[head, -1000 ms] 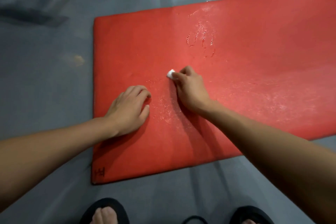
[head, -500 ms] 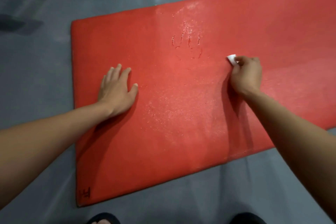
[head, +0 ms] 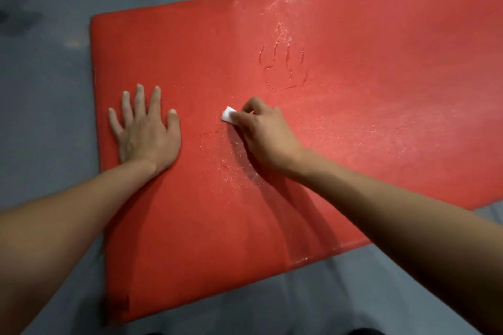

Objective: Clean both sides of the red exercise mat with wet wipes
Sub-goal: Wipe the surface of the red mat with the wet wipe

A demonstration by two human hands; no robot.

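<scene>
red foam mat [head: 353,144], left hand [head: 144,130] flat; right hand [head: 261,133] pinches folded white wipe [head: 228,115].

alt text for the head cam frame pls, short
Seen from above, a person's right hand pinches a small folded white wet wipe against a red exercise mat on a grey floor, while the left hand lies flat, fingers spread, near the mat's left edge. A wet handprint and damp streaks glisten beyond the wipe.
</scene>
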